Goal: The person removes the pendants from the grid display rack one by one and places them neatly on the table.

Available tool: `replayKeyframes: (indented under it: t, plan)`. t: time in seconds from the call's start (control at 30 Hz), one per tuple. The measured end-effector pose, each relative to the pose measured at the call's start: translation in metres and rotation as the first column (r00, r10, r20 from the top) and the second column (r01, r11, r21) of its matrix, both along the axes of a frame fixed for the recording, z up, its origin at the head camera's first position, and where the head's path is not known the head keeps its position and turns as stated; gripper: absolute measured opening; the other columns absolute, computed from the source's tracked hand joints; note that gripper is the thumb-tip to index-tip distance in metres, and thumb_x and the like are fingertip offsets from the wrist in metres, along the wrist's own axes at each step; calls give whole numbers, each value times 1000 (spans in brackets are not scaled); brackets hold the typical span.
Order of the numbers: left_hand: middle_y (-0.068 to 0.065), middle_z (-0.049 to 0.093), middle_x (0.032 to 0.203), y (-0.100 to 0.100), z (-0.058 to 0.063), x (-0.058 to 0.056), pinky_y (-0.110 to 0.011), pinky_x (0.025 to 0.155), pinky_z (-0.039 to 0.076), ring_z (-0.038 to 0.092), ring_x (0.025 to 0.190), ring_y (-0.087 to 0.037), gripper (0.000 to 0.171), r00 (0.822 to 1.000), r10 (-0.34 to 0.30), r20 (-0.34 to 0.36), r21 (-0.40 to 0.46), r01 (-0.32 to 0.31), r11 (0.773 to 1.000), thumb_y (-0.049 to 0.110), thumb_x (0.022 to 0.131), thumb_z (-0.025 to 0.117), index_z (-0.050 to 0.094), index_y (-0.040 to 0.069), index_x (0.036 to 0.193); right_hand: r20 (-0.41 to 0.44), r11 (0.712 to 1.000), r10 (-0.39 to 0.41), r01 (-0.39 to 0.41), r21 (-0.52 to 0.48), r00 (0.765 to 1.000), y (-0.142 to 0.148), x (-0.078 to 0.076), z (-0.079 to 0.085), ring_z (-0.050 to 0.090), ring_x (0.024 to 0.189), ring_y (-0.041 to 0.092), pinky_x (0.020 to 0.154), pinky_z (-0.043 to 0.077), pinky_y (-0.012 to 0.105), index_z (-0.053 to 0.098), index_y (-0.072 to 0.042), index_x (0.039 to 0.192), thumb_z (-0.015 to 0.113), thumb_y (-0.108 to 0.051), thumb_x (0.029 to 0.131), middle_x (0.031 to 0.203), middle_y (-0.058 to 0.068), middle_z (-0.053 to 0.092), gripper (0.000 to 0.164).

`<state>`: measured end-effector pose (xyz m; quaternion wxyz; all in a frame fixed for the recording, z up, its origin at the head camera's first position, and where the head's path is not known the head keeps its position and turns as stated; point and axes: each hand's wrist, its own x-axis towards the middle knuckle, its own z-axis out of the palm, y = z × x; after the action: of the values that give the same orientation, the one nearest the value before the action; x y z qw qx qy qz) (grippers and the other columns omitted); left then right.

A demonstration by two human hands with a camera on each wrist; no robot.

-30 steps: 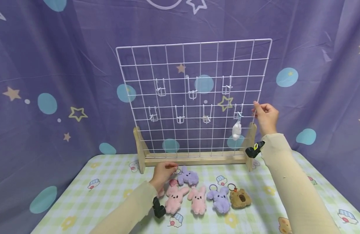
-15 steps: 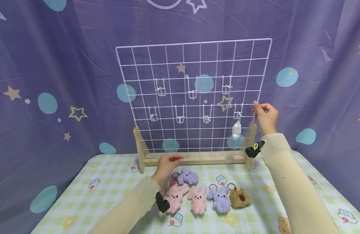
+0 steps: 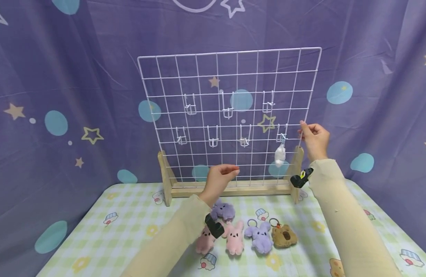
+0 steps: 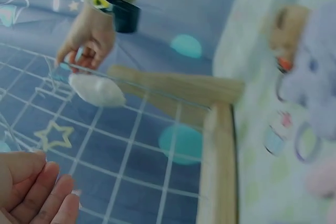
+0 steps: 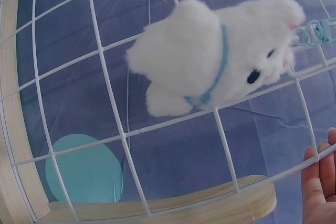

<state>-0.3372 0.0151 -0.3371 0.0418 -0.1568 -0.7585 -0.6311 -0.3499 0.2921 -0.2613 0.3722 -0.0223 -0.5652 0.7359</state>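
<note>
My right hand [image 3: 315, 140] pinches the right edge of the white wire grid [image 3: 237, 52], thumb in front and fingers behind. Beside it a white plush dog keychain [image 3: 280, 156] hangs from a hook; the right wrist view shows its blue collar and light-blue clasp. My left hand [image 3: 218, 180] is raised before the lower grid. Its fingers [image 4: 50, 192] are loosely bent, and I see nothing in them. Below the left hand lie a purple plush bunny keychain [image 3: 224, 211], partly covered by the wrist, and a pink plush bunny [image 3: 204, 243], partly behind the wrist camera.
Another pink bunny [image 3: 235, 239], a second purple bunny [image 3: 261, 237] and a brown plush keychain [image 3: 284, 235] lie along the checkered tablecloth [image 3: 130, 215]. Several white hooks [image 3: 228, 111] hang on the grid, which stands in a wooden base [image 3: 230, 191]. A purple curtain [image 3: 74, 154] hangs behind.
My left hand has left the purple bunny's ring and moved up and to the right, in front of the grid. The bunny stays on the table. My right hand has kept its place.
</note>
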Motion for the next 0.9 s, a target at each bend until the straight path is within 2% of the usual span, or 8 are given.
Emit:
replayKeyframes:
  t: [0.13, 0.27, 0.43, 0.7, 0.77, 0.9]
  plan:
    - [-6, 71, 94, 15, 11, 0, -25, 76, 51, 63, 82, -10, 18, 999, -29, -27, 41, 30, 999, 13, 85, 70, 72, 4, 100, 0, 1000, -7, 7, 14, 1000, 1, -1, -1, 55, 47, 6, 52, 48, 15, 56, -3, 66, 68, -8, 86, 56, -3, 63, 23]
    - [-10, 71, 96, 28, 20, -1, -25, 78, 51, 64, 84, -11, 19, 997, -56, -57, 92, 61, 994, 11, 85, 70, 71, 1, 100, 0, 1000, -20, 20, 14, 1000, 6, -9, -6, 55, 47, 6, 51, 47, 15, 56, -5, 65, 69, -10, 85, 56, -4, 64, 24]
    - [-11, 71, 98, 45, 28, -3, -23, 78, 51, 64, 85, -10, 20, 996, -70, -63, 125, 77, 989, 11, 84, 70, 71, 0, 101, -11, 1000, -19, 19, 1, 1000, 10, -16, -11, 55, 47, 6, 51, 47, 15, 56, -7, 65, 70, -11, 85, 56, -4, 64, 25]
    - [-9, 71, 98, 65, 41, -7, -24, 79, 52, 64, 86, -11, 20, 995, -79, -57, 136, 86, 987, 9, 85, 69, 70, -1, 102, 2, 1000, 3, -3, 13, 1000, 2, 0, -1, 56, 48, 6, 52, 49, 15, 55, -2, 68, 68, -9, 86, 57, -3, 63, 23]
    - [-7, 71, 96, 69, 41, -12, -22, 78, 51, 64, 85, -9, 19, 995, -81, -59, 141, 89, 986, 10, 84, 70, 71, 1, 101, 4, 1000, 0, 0, 16, 1000, 1, 0, -1, 56, 48, 6, 52, 49, 15, 55, -1, 68, 68, -9, 86, 57, -3, 63, 23]
    - [-7, 72, 96, 78, 45, -12, -20, 76, 50, 64, 84, -8, 19, 994, -85, -69, 139, 94, 986, 9, 84, 70, 71, 2, 101, 11, 1000, -12, 12, 18, 1000, 1, -1, -1, 55, 48, 6, 51, 48, 15, 55, -3, 66, 68, -9, 86, 56, -3, 63, 24]
